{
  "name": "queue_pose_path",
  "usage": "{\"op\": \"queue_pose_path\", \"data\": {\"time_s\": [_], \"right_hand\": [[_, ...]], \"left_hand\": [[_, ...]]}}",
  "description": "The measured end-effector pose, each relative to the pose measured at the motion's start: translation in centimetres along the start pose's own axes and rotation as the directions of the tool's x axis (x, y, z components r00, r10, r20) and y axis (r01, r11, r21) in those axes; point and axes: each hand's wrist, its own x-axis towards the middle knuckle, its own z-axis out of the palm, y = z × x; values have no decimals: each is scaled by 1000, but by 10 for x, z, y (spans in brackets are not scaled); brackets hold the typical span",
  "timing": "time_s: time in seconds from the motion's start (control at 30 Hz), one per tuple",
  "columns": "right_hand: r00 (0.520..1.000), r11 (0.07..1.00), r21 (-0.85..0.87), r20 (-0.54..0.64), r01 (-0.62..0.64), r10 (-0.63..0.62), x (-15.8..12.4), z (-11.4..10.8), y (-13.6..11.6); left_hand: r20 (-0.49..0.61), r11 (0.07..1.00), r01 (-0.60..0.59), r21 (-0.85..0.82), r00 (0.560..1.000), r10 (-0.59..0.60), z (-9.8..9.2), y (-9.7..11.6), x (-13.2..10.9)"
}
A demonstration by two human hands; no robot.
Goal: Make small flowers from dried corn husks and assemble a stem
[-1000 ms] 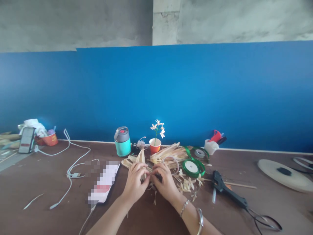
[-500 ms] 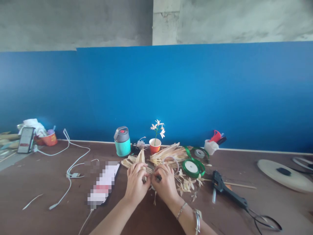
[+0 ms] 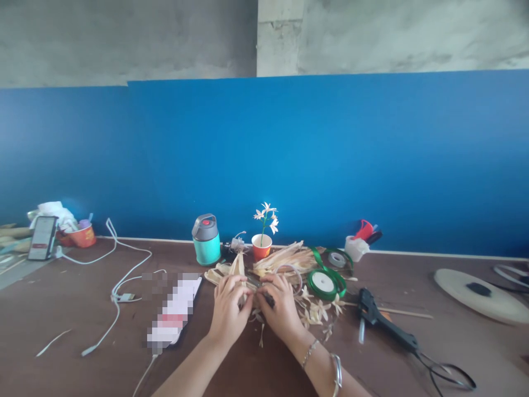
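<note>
Over the middle of the brown table, my left hand is closed in a pinch, thumb against fingers. What its fingertips hold is too small to make out. Close beside it, fingertips almost meeting, my right hand is also closed, with a dark object partly showing inside its curled fingers; its kind is hidden. Dried pale husks lie just beyond my left hand, and more husk strips beyond my right. Small cream husk flowers are scattered right of my right hand.
A paper cup holds a stem of white flowers. Around it are a teal flask, green ribbon roll and white cup with pens. A glue gun lies right, a phone and white cables left.
My right hand has shifted slightly, opening a small gap between the two hands' fingertips. More of the dark object shows in it. My left hand has hardly moved.
</note>
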Motion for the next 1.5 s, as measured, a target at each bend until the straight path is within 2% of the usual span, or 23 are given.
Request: {"op": "queue_pose_path", "data": {"time_s": [0.23,0.33,0.47,0.63,0.87,0.97,1.1,1.5], "right_hand": [[998,998,-33,33,45,-44,0,-1,-2],[999,998,-40,15,45,-44,0,1,-5],[999,998,-50,-30,25,-27,-1,4,-8],[995,996,-88,-94,3,-11,-3,6,-14],[969,990,-95,-235,-102,77,-1,4,-9],[980,995,-59,-183,-86,74,1,2,-2],[994,997,-45,-91,-64,60,1,2,1],[999,985,-168,33,38,-33,2,-2,-12]], "left_hand": [[33,998,-50,44,998,49,-1,3,0],[20,997,-24,69,1000,23,-2,10,-1],[-14,995,30,94,999,-29,-3,16,-1],[-36,989,43,139,999,-39,-2,18,-2],[-97,973,77,216,994,-57,-6,10,0],[-92,974,78,212,994,-59,-6,7,1],[-41,987,18,157,999,-12,-3,7,0],[8,991,-54,126,999,53,-4,10,0]]}}
